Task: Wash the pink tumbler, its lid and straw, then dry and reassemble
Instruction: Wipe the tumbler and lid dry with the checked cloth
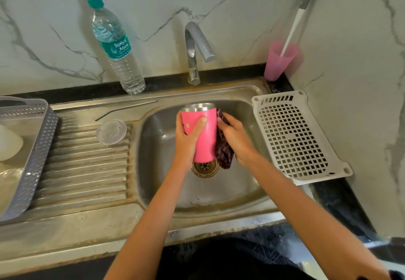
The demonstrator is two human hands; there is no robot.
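Tap spout [200,38] overhanging basin [219,194] rear, lid [111,131] and straw [127,108] on left drainboard [87,170], white tray [293,139] flanking right

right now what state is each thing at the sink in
pink tumbler, lid off, held over the sink
left hand, grips the tumbler
right hand, holds dark cloth against the tumbler
lid, lying on the drainboard
straw, lying on the drainboard
tap, no water running
water bottle, upright, capped
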